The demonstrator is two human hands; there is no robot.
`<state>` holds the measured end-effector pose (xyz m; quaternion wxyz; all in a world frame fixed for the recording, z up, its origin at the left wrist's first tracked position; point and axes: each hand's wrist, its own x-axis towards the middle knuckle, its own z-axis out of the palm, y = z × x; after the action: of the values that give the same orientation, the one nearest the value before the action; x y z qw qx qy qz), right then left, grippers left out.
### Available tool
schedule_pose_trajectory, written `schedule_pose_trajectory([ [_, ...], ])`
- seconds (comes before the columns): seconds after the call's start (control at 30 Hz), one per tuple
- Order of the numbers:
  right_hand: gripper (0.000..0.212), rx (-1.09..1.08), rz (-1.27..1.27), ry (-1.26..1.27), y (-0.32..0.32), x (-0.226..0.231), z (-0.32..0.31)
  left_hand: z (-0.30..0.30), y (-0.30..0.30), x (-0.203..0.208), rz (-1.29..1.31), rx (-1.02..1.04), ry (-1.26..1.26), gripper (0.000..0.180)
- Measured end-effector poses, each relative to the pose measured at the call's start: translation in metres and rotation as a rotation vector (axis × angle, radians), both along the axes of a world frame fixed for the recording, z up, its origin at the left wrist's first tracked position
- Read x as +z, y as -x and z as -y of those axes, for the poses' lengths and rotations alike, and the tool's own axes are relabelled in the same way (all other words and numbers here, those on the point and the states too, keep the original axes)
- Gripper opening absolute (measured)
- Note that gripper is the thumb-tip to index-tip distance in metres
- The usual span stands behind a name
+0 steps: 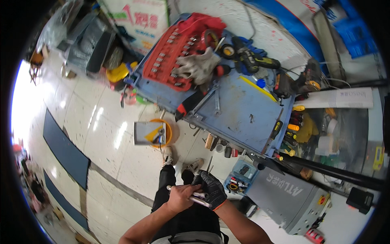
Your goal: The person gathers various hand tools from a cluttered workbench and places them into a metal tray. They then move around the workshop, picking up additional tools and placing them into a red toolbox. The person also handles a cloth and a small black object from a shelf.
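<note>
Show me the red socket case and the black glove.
Red socket case (172, 52): head view, red surface between socket rows.
Black glove (214, 190): head view, back of the glove.

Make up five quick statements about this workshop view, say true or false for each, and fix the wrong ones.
1. The right hand wears a dark glove. True.
2. The left hand is gloved too. False: it is bare.
3. The red socket case lies on the blue cart. True.
4. The orange bucket stands on the tiled floor. True.
5. The crumpled pale glove lies beside the bucket. False: it lies up on the cart, at the red socket case.
</note>
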<state>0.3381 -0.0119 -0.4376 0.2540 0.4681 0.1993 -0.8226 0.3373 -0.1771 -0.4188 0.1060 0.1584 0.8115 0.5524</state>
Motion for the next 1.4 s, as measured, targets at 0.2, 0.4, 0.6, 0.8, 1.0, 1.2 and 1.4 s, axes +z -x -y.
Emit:
schedule_pose_trajectory([
  [0.2,0.007,0.311,-0.127,-0.466,-0.025,-0.014,-0.012,0.007,-0.055,-0.022,0.099,-0.025,-0.008,0.052],
  [0.4,0.043,1.517,-1.605,-1.122,-0.056,-0.018,-0.006,0.051,-0.078,-0.033,0.812,0.231,-0.113,0.032],
  [0.6,0.028,1.211,-0.275,-0.269,-0.086,0.003,0.079,0.111,-0.101,-0.027,1.051,0.378,-0.500,0.026],
  [0.8,0.033,1.769,-0.668,-0.736,-0.064,0.031,0.127,0.141,-0.116,-0.022,1.026,0.652,-0.640,0.020],
  [1.0,0.023,1.522,-0.712,-0.881,-0.073,0.045,0.097,0.142,-0.119,-0.032,1.111,0.730,-1.018,0.025],
  [1.2,0.028,2.283,-1.010,-1.756,0.016,0.060,-0.027,0.136,-0.130,-0.036,1.139,0.692,-0.880,0.031],
  [1.4,0.038,2.062,-0.552,-2.155,0.093,0.057,-0.085,0.167,-0.144,-0.051,1.096,0.897,-0.749,0.020],
])
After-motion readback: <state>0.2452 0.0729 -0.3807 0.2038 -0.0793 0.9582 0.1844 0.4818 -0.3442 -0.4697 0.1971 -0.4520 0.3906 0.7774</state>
